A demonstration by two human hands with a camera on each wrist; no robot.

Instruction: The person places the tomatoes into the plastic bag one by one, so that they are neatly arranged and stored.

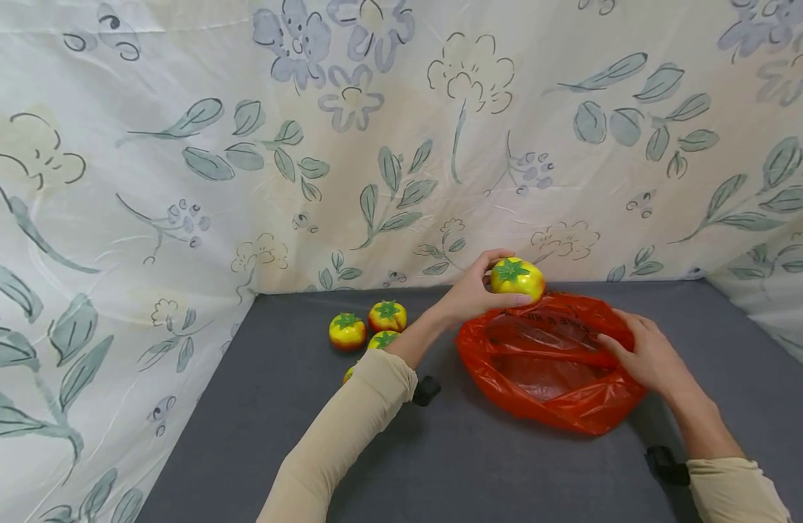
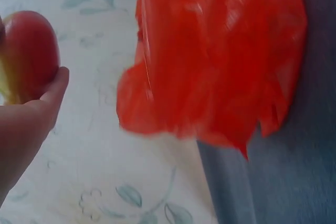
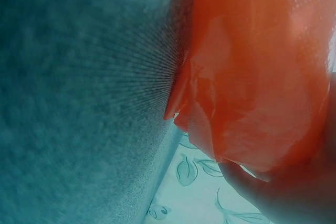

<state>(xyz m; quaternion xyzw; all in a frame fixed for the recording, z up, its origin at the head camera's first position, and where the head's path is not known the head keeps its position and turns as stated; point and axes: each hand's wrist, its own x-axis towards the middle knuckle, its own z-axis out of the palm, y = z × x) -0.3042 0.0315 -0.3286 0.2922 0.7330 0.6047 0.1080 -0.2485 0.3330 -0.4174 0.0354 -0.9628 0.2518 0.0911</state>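
Observation:
My left hand (image 1: 473,292) grips a glossy yellow-and-red tomato (image 1: 518,279) with a green star-shaped top, raised at the far left rim of a red plastic bag (image 1: 539,411). In the left wrist view the red underside of the tomato (image 2: 32,56) shows, with a finger along it. The bag stands with its mouth spread wide, and its see-through inside shows from above. At the bag's right rim, my right hand (image 1: 651,357) pinches the plastic, thumb over the inner side and fingers outside. The right wrist view has the bag's side wall (image 3: 252,77) against that hand.
Several more such tomatoes (image 1: 347,332) sit in a group left of the bag, partly hidden by my left forearm. The dark grey table (image 1: 258,436) runs back to a floral cloth (image 1: 349,181) hanging behind it. Black wrist-camera mounts (image 1: 427,391) stick out from both wrists.

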